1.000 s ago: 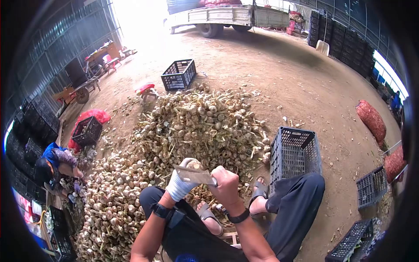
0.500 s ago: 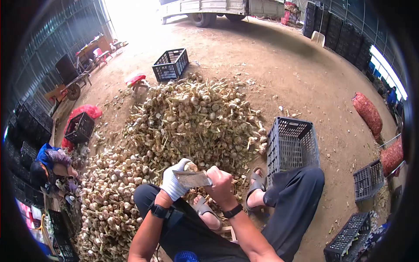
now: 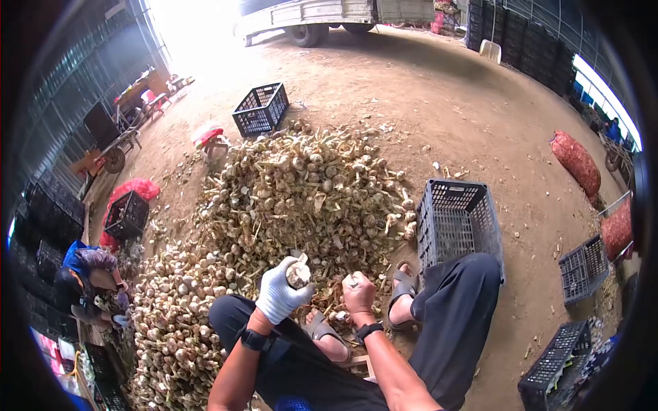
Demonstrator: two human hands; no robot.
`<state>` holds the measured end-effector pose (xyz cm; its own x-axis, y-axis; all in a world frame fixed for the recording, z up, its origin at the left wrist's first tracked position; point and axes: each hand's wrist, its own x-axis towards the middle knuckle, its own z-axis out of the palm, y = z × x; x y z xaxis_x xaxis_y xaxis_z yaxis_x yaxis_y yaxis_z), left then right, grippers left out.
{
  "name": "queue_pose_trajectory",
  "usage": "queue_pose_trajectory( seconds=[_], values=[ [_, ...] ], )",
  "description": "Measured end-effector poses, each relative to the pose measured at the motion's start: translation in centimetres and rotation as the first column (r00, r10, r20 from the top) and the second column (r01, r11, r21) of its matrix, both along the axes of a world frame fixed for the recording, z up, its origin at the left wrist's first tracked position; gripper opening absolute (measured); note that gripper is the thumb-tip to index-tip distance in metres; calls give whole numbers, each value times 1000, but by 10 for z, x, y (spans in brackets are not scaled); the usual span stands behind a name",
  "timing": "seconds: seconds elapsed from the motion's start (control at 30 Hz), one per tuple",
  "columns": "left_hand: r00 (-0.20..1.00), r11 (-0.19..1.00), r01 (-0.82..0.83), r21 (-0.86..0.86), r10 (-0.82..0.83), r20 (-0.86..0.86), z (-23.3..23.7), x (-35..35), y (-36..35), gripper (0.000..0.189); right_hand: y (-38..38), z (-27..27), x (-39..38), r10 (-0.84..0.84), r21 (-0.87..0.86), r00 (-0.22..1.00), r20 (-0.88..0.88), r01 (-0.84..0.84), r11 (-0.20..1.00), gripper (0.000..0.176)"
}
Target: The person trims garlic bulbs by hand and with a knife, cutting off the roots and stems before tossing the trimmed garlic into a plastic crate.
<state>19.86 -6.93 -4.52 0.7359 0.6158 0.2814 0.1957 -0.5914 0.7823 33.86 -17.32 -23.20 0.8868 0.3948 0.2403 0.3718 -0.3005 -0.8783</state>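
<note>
My left hand (image 3: pixel 279 294), in a white knitted glove, is closed round a garlic bulb (image 3: pixel 298 275) whose pale, whitish side faces up. To its right, my bare right hand (image 3: pixel 358 293) makes a fist round the handle of a knife; the blade hardly shows from this angle. A gap separates the two hands. Both are above my feet, in front of a large heap of garlic with dry stalks (image 3: pixel 301 198). More garlic bulbs (image 3: pixel 171 308) lie piled at my left.
A black plastic crate (image 3: pixel 459 226) stands by my right knee, another crate (image 3: pixel 260 109) behind the heap. At left a person (image 3: pixel 89 281) bends beside the garlic. Filled red mesh sacks (image 3: pixel 576 166) and more crates (image 3: pixel 582 270) are at right. A truck (image 3: pixel 308 20) is parked at the back.
My hands have moved apart, the right one going rightward. The broad knife blade, earlier across the garlic bulb, has swung out of clear sight. The bulb now shows its pale side.
</note>
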Motion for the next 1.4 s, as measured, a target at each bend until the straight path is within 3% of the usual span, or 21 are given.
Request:
queue_pose_trajectory(
  seconds=[0.07, 0.13, 0.17, 0.2, 0.27, 0.37, 0.47, 0.53, 0.57, 0.6, 0.67, 0.73, 0.8, 0.87, 0.9, 0.93, 1.0, 1.13, 1.2, 1.33, 1.4],
  values=[
    [1000, 986, -10, -164, 9, -7, 11, 5, -4, 44, 4, 5, -5, -27, 0, 993, -111, 27, 1000, 20],
    [1000, 958, 11, -287, -8, 12, 4, 10, -3, 41, 18, 14, -18, 120, 292, 913, -390, -2, 957, 25],
    [990, 923, 50, -381, 4, 141, 2, 14, -4, 41, 25, 34, -24, 211, 354, 845, -491, -27, 935, 28],
    [964, 878, 100, -468, 31, 264, 0, 16, -3, 40, 20, 52, -33, 440, 556, 638, -632, -22, 831, 29],
    [908, 722, 260, -642, 43, 416, -3, 22, 4, 34, 20, 77, -42, 635, 718, 475, -609, -9, 696, 29],
    [791, 613, 463, -640, 39, 610, 8, 28, 5, 30, 11, 110, -37, 811, 825, 196, -551, -14, 564, 22],
    [845, 665, 311, -679, 135, 518, 28, 24, -3, 23, 6, 123, -30, 754, 782, 249, -608, 19, 624, 18],
    [939, 892, 65, -448, 98, 331, 26, 15, 4, 23, 6, 128, -22, 751, 786, 256, -609, 62, 616, 12],
    [954, 970, 70, -234, 3, 299, 18, 11, 10, 29, 7, 129, -18, 738, 790, 306, -602, 88, 607, 11],
    [971, 999, 20, 40, -29, 239, 12, 11, 16, 36, 7, 129, -15, 722, 793, 354, -595, 112, 599, 13],
    [995, 972, 12, 236, -35, 92, 20, 6, 8, 33, 4, 125, -7, 725, 798, 379, -575, 64, 600, 15],
    [998, 960, 25, 277, -41, 52, 10, 2, 11, 28, 5, 125, -3, 700, 795, 520, -489, -64, 603, 16],
    [999, 980, -11, 198, 4, 33, 2, -2, 14, 27, 5, 129, -8, 669, 774, 574, -472, -94, 626, 16],
    [996, 977, -64, 204, 50, 73, 2, -3, 14, 21, 4, 140, -16, 464, 553, 805, -369, -211, 806, 18],
    [993, 976, -111, -186, 116, 16, 5, -5, 11, 18, 1, 147, -20, 479, 523, 834, -273, -289, 802, 20],
    [986, 823, -161, -545, 154, -59, 9, -6, 9, 17, 0, 149, -21, 472, 427, 869, -148, -375, 823, 17],
    [987, 807, -138, -575, 161, -10, 5, -7, 10, 18, 6, 130, -22, 475, 356, 875, 95, -475, 805, 16],
    [998, 754, -60, -654, 57, -27, 9, -12, 12, 22, 9, 122, -31, 451, 310, 891, 44, -441, 842, 16],
    [999, 721, -50, -691, 36, -35, 13, -11, 10, 23, 13, 106, -29, 407, 318, 902, 141, -431, 845, 18],
    [999, 620, -48, -783, 50, -22, 0, -17, 24, 24, 3, 16, -45, 236, -31, 964, 121, -234, 972, 14],
    [997, 660, -72, -748, 50, -52, 2, -17, 20, 25, -13, -27, -54, 203, -262, 975, -86, -219, 940, 18]
  ],
)
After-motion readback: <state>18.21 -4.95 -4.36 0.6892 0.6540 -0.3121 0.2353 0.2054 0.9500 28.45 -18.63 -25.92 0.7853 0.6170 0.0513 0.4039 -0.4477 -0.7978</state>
